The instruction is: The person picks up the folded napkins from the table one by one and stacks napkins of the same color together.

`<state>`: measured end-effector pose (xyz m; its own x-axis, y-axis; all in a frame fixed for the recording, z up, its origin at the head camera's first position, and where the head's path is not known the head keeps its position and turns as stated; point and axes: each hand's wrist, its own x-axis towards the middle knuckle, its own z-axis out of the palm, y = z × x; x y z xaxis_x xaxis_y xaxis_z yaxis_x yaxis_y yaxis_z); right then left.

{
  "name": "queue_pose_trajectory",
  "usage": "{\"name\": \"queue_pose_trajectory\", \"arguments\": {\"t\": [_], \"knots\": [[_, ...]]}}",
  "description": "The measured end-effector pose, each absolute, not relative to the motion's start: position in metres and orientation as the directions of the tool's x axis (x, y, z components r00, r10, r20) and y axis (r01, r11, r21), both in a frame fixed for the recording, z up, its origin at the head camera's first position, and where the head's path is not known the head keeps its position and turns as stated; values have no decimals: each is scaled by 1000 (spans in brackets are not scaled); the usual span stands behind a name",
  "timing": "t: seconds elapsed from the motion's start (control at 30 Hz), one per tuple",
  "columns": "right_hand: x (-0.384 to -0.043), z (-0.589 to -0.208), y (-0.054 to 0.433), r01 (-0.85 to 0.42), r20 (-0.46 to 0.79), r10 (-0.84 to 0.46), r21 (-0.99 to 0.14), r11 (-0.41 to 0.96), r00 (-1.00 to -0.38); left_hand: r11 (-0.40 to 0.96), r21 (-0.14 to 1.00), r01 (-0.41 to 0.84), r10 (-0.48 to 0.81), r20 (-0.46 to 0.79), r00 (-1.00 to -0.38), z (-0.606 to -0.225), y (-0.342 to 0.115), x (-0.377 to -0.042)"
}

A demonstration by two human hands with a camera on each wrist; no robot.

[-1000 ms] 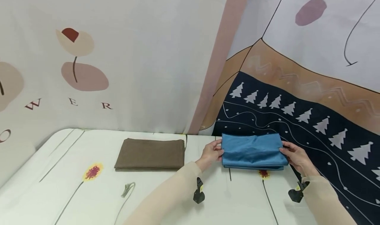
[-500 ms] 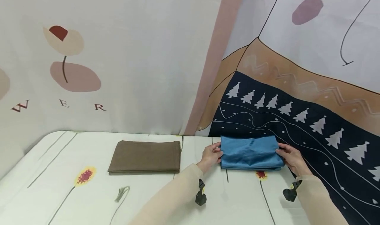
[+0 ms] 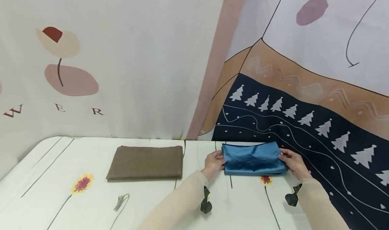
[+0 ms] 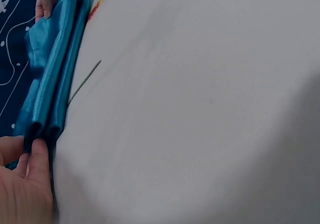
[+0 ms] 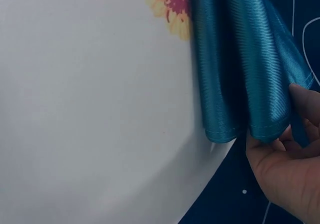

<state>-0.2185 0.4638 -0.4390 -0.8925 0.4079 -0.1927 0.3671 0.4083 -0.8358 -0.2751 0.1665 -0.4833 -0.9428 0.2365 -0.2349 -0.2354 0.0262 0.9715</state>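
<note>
A folded blue satin cloth (image 3: 253,160) is at the back right of the table in the head view. My left hand (image 3: 213,164) pinches its left end between thumb and fingers. At its right end, my right hand (image 3: 294,163) grips the layers. In the left wrist view, the left hand (image 4: 25,184) holds the near end of the blue cloth (image 4: 50,79), whose folds stand side by side. The right wrist view has the right hand (image 5: 285,164) with its thumb on the cloth (image 5: 260,59) and fingers beneath; some fingers are hidden.
A folded brown cloth (image 3: 146,163) lies flat to the left on the white, flower-printed table cover (image 3: 76,216). Behind stands a printed hanging (image 3: 146,64). Dark tree-patterned fabric (image 3: 273,117) runs along the back and right side.
The blue cloth has tipped flatter, its back edge lowering, and its surface now looks shinier. Both hands keep hold of its ends. The head view has turned slightly, shifting the scene left.
</note>
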Motion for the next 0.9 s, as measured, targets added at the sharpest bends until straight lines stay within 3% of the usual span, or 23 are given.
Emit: {"name": "queue_pose_trajectory", "arguments": {"t": [0.9], "knots": [[-220,-460,460,352,-56,472,-746,566,-880,35,976,-216,187,-219,-958,-487,170,-275]]}}
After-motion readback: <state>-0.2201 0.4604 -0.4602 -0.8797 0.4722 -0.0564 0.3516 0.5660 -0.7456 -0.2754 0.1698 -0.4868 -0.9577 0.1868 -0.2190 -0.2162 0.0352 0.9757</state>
